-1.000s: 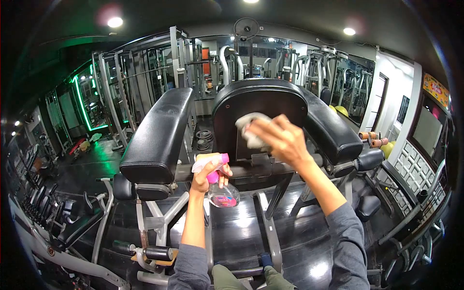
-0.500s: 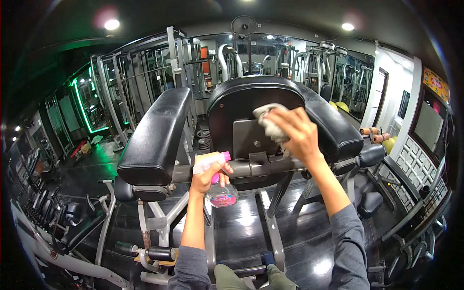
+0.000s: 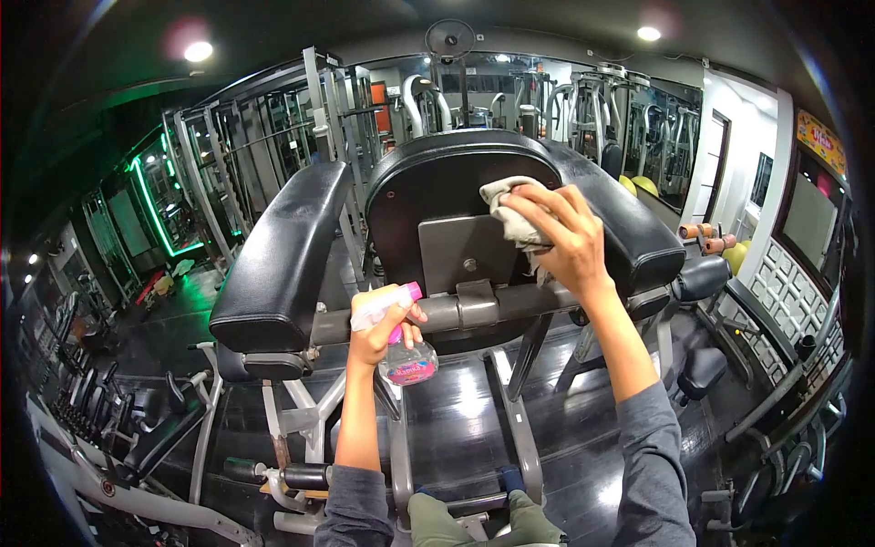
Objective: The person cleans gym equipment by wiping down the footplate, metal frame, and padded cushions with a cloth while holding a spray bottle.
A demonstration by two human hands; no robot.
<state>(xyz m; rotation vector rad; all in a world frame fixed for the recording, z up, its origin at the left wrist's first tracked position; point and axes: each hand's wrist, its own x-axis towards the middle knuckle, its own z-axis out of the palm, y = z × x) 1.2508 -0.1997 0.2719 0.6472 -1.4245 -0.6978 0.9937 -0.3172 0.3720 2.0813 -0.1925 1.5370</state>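
Note:
My left hand (image 3: 375,330) is wrapped round the neck of a clear spray bottle (image 3: 412,363) with a pink and white trigger head, in front of the machine's grey crossbar. With my right hand (image 3: 570,239) I hold a crumpled grey cloth (image 3: 516,215) against the right part of the black backrest's rear face (image 3: 401,232). A grey metal plate (image 3: 460,251) with a bolt lies left of the cloth. Long black pads stand on both sides, the left pad (image 3: 284,260) and the right pad (image 3: 620,219).
Below the crossbar, grey frame legs (image 3: 516,428) stand on the dark shiny floor. A roller pad (image 3: 305,476) is at the lower left. Racks and mirrors line the back, with a fan (image 3: 450,38) above. Orange rollers (image 3: 720,243) and more machines are on the right.
The cloth in my right hand has moved from the backrest's middle to its right side, uncovering the metal plate. The view has shifted slightly; my left hand still holds the bottle.

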